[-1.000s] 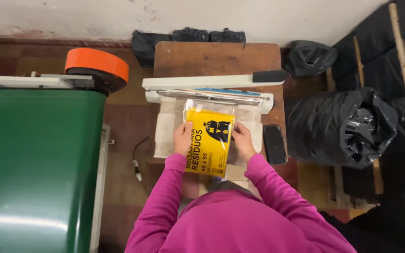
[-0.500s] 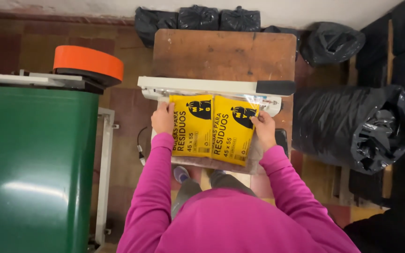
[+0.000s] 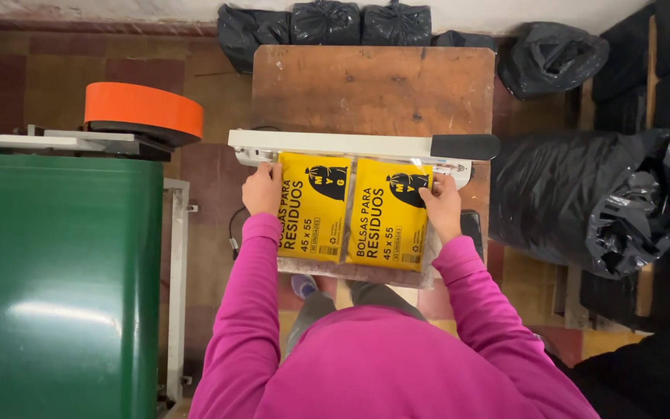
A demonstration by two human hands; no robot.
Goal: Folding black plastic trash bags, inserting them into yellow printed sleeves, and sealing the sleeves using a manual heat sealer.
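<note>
We press two yellow plastic packs (image 3: 354,211) under the white sealer bar (image 3: 335,144), left hand (image 3: 263,188) and right hand (image 3: 441,208) gripping the edges, sealing apparently unfinished.

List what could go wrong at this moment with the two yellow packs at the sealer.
1. The left hand and right hand hold the clear bag right beside the white sealer bar; fingers could get pinched or burnt.
2. The two yellow packs lie close to the bar; they might get caught in the seam.
3. The bag overhangs the wooden table edge; it could slip crooked.
</note>
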